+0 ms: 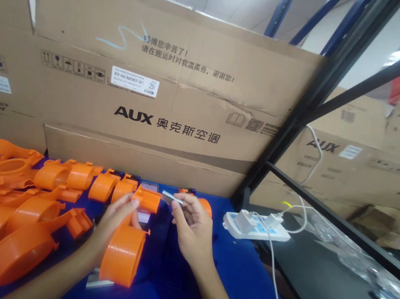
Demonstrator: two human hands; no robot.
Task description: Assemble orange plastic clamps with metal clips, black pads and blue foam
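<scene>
My left hand [115,217] is closed around the narrow upper end of an orange plastic part [122,255], whose wide ring hangs down below the fingers. Its small box-like end points to the right. Between thumb and fingers of my right hand [194,228] is a small grey strip with a toothed edge [171,196]. The strip's tip is close to the box-like end; whether they touch I cannot tell. Behind my hands stand more orange rings [102,188] with dark pieces on top. A phone-like object [144,217] is partly hidden behind the held part.
Many similar orange parts [27,253] lie on the blue cloth [229,289] to the left. A white power strip [258,227] with plugs and cables sits at right, beside a black metal frame [309,112]. Large cardboard [178,99] stands behind the table.
</scene>
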